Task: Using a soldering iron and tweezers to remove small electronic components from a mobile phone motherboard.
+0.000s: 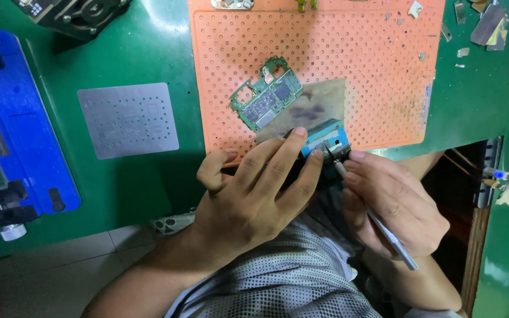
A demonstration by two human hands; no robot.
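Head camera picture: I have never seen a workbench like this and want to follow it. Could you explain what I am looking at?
The one picture comes from a camera worn on the person's head, looking down at their own two bare hands. There is no machine. The left hand steadies a small blue part at the near edge of an orange perforated mat. The right hand holds a slim metal tool like a pen, its tip on that part. A green circuit board lies on the mat. On the green table lie a grey metal stencil plate and, far left, a blue holder.
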